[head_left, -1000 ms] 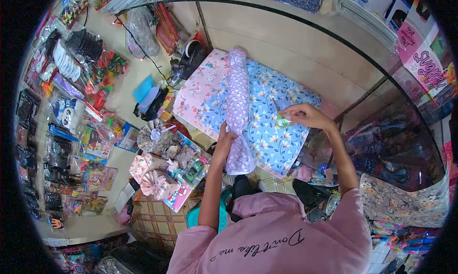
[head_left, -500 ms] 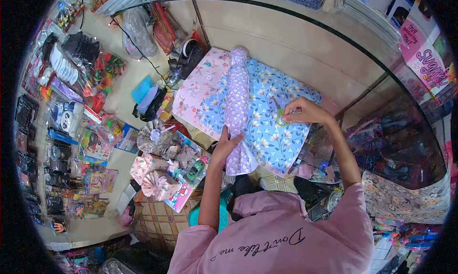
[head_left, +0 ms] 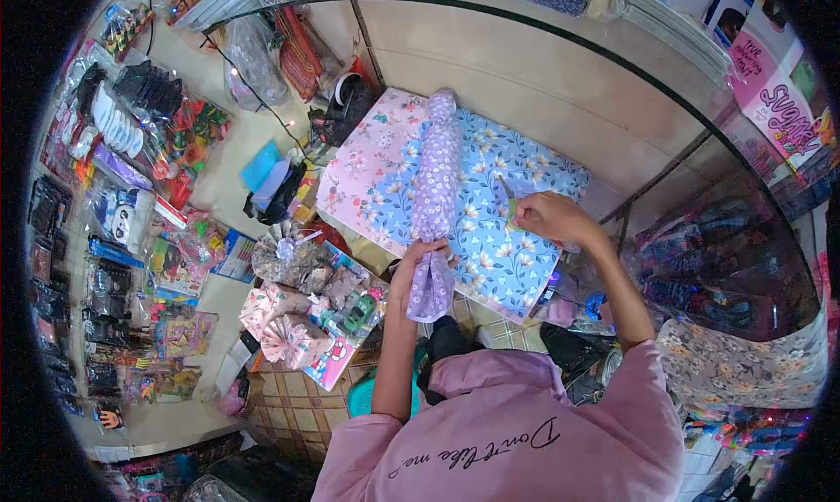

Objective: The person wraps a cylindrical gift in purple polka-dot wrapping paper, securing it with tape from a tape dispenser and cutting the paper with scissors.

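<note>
A long roll wrapped in purple floral paper [head_left: 437, 174] lies across blue floral paper [head_left: 499, 257] and pink floral paper [head_left: 367, 170]. My left hand [head_left: 426, 255] is wrapped round the roll near its lower end, gathering the paper there, and the loose end [head_left: 429, 296] flares out below it. On the blue sheet, to the right of the roll, my right hand [head_left: 544, 217] grips green-handled scissors [head_left: 511, 206], whose blades point away from me.
Wrapped pink gifts [head_left: 293, 327] and a grey wrapped gift [head_left: 284, 255] stand at the left beside a green toy car [head_left: 359, 311]. Packaged goods [head_left: 122, 213] cover the far left. A glass panel with a dark edge [head_left: 560, 34] curves behind the papers.
My left hand has closed round the lower end of the roll, bunching the paper that was spread wider before. My right hand has shifted slightly down and left with the scissors.
</note>
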`<state>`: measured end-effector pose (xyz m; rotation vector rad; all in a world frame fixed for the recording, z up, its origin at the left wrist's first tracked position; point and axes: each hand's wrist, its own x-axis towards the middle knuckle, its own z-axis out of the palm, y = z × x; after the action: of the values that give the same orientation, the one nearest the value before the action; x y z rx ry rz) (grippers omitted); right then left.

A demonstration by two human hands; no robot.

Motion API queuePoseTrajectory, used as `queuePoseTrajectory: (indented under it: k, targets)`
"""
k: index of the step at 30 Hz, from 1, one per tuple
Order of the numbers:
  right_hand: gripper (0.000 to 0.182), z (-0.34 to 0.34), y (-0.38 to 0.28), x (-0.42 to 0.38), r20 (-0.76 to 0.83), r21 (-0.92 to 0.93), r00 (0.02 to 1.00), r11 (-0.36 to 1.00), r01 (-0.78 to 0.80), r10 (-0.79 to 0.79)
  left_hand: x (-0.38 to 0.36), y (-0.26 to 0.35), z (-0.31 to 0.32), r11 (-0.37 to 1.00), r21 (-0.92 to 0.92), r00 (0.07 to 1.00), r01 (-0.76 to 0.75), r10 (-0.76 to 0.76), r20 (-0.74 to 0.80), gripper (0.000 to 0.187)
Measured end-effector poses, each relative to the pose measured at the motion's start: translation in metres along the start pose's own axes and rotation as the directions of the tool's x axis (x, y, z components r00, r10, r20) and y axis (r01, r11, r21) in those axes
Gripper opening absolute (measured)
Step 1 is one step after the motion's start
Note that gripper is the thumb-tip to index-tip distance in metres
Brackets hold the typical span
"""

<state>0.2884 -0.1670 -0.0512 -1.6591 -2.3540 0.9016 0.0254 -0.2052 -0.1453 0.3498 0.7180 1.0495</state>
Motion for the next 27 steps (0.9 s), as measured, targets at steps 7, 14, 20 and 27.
queuePoseTrajectory:
  k: [7,14,20,27]
  targets:
    - [0.027,0.022,0.018,0.005,0.073,-0.140,0.997,0.990,0.028,-0.018,0.006,-0.005,0.002,0.976,-0.196,0.994,0.089,-0.075,0.081,0.024]
    - [0.023,0.036,0.012,0.015,0.128,-0.322,0.990,0.947,-0.015,0.059,0.008,-0.010,0.004,0.959,-0.245,0.986,0.140,-0.113,0.121,0.022]
    - [0.019,0.049,0.008,0.015,-0.012,-0.473,0.996,0.878,0.072,-0.088,0.008,-0.013,-0.001,0.958,-0.243,0.987,0.155,-0.141,0.073,0.020]
    - [0.024,0.038,0.014,0.015,-0.012,-0.201,0.941,0.923,0.328,-0.338,0.009,-0.015,-0.007,0.973,-0.194,0.992,0.122,-0.110,0.068,0.018]
